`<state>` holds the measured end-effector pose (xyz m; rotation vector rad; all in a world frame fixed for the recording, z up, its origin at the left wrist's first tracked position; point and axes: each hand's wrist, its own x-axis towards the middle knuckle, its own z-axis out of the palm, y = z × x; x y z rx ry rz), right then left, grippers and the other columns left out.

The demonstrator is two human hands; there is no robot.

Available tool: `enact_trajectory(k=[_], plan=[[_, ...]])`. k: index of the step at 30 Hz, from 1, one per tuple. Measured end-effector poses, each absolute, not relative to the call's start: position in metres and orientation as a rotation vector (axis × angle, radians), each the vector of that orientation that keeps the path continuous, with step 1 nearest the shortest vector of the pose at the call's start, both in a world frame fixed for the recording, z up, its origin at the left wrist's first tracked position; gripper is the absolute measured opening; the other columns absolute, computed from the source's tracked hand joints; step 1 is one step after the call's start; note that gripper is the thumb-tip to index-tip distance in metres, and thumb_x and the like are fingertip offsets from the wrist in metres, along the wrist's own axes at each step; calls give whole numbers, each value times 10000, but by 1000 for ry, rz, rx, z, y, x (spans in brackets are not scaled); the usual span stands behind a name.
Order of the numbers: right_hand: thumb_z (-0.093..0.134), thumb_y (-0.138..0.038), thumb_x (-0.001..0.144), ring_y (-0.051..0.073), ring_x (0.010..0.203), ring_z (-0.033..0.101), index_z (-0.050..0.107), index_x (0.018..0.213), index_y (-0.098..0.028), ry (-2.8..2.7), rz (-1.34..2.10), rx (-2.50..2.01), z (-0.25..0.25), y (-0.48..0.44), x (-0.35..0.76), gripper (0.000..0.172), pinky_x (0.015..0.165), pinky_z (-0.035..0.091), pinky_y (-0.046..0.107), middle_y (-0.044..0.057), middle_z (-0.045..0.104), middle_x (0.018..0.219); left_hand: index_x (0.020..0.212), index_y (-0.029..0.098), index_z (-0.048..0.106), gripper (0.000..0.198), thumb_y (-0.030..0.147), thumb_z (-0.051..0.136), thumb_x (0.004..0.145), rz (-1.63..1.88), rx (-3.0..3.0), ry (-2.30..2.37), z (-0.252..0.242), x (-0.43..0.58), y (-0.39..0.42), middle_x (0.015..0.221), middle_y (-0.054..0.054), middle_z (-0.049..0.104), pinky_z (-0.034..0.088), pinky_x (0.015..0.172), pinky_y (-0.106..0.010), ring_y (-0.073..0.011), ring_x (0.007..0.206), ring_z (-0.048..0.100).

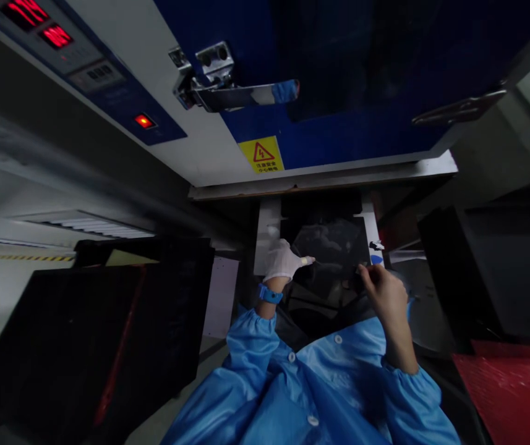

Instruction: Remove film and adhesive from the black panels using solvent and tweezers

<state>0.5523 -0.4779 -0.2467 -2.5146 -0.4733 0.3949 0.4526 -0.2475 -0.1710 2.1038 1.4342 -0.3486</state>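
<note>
My left hand (284, 259), in a white glove with a blue wrist strap, rests on the left edge of a dark glossy panel (332, 250), with one finger stretched out over it. My right hand (383, 293) is bare, its fingers curled round the panel's lower right corner. The panel lies tilted between two white rails (267, 232) under a large machine. Both arms wear light blue sleeves.
A blue and white machine (320, 80) looms overhead with a yellow warning sticker (261, 154), metal latches and red displays (42, 25). Black bins (98, 334) stand at the left, a dark box (491, 272) at the right, and a red surface (515, 389) at lower right.
</note>
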Motion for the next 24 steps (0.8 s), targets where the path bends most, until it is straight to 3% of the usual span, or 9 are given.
enact_trajectory(k=[2,5,7,9,12,14,18,22,24], plan=[[605,-571,1103,272,685,672,763,831,-237,-502,380,-2517,-247,-479,554,459,615,298,330,125,743,755,1380,123,712,728,424,1067,820,-265,1999,1383,-173,446,-248,1347,-223,828,584,1038,-325,-357,1337,796],[581,-603,1116,261,658,658,750,836,-242,-551,362,-2517,-246,-481,560,488,618,313,330,123,758,767,1194,151,765,384,314,970,913,-161,1829,1252,-173,437,-251,1221,-155,869,600,970,-295,-283,1194,831],[574,-632,1124,254,634,640,740,845,-247,-577,350,-2512,-243,-479,565,503,621,310,333,115,752,752,1057,165,780,179,237,899,944,-111,1724,1167,-170,430,-254,1132,-119,884,617,957,-299,-256,1105,836],[585,-648,1114,256,627,629,717,827,-254,-594,344,-2501,-241,-472,572,505,625,299,340,109,735,727,1015,164,794,94,188,842,937,-62,1637,1116,-165,421,-259,1085,-104,889,634,973,-316,-252,1065,836],[608,-694,1092,262,648,635,644,750,-270,-619,357,-2454,-238,-456,583,545,637,313,346,97,706,697,1105,159,825,205,206,747,922,17,1553,1082,-158,397,-273,1170,-110,893,643,1078,-346,-263,1169,834],[618,-768,1074,267,678,648,590,709,-279,-624,368,-2406,-236,-446,589,611,653,342,347,90,684,683,1160,167,831,317,306,722,897,98,1511,1078,-157,373,-290,1267,-125,881,624,1182,-382,-288,1297,810],[629,-928,992,277,731,652,586,756,-278,-548,340,-2277,-229,-445,585,693,669,381,354,115,699,750,1172,178,829,559,579,857,783,570,1396,1250,-168,312,-333,1255,-156,865,538,1346,-500,-379,1379,771],[391,-1049,1024,256,679,666,715,868,-249,-516,409,-2017,-209,-465,531,877,649,511,354,81,692,714,1194,207,829,444,572,766,949,735,1633,1327,-188,258,-368,1349,-169,825,450,1428,-577,-394,1548,667],[372,-1071,1021,263,739,736,796,940,-250,-543,480,-1870,-196,-473,489,927,688,599,360,84,757,776,1085,222,849,346,488,816,866,721,1841,1310,-198,243,-377,1338,-185,813,390,1457,-655,-446,1533,664]])
